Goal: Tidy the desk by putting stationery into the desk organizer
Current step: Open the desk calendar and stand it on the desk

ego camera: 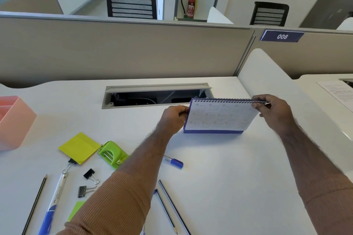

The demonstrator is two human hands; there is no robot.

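**Head view: both hands on the desk calendar, organizer at far left**

Head camera, looking down: your two hands hold a blue spiral-bound desk calendar [221,116] upright on the smooth white desk [219,168], its blue card base touching the surface just in front of the grey cable tray opening [156,95]. The calendar's white page shows a printed grid of months; the wire coil runs along its top edge.

Your left hand [172,117] has its fingers curled round the calendar's left edge, wrist bent upward, forearm reaching diagonally from a ribbed tan sleeve [112,204]. Your right hand [274,111] pinches the top right corner at the coil, thumb in front, fingers folded behind.

The pink plastic desk organizer [13,122], boxy with rounded corners and inner dividers, stands at the far left edge, well apart from the calendar.

Loose stationery lies on the near left of the desk: a yellow-green sticky note pad [79,148], flat and square; a glossy lime-green hole punch [111,153] just beside it; three black metal binder clips [84,191] with wire handles; a white and blue marker [53,206]; a dark pencil [35,204]; a blue-capped marker [174,162] part hidden by your left forearm; two thin dark pencils [172,208] between your arms.
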